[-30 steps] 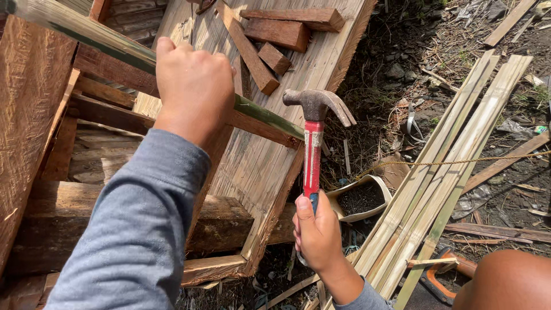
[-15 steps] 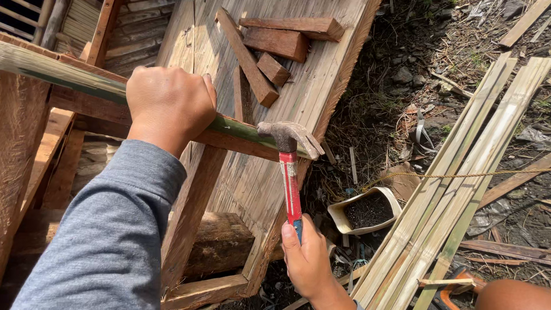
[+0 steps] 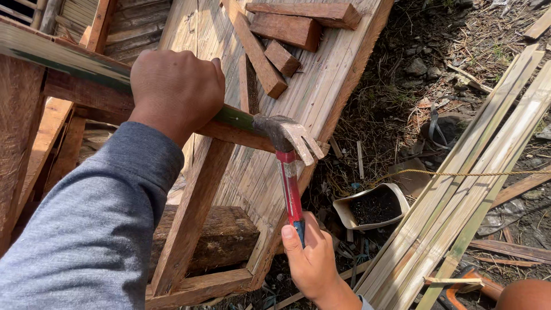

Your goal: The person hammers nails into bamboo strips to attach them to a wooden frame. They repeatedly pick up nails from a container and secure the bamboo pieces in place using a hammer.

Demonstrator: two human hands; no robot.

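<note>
The wooden frame [image 3: 195,229] under me is stiff and heavy, and takes blows without shifting, I judge. Across its rail lies the bamboo strip [image 3: 63,60], long, light and springy; its green skin looks slick, so my left hand [image 3: 175,86] clenches around it close to the end, pinning it to the rail. My right hand [image 3: 313,261] grips the hammer [image 3: 290,172] low on its red handle, thumb along the shaft. Its steel head, top-heavy, rests on the strip's tip just beside my left knuckles. Holding that far down gives swing but less control.
</note>
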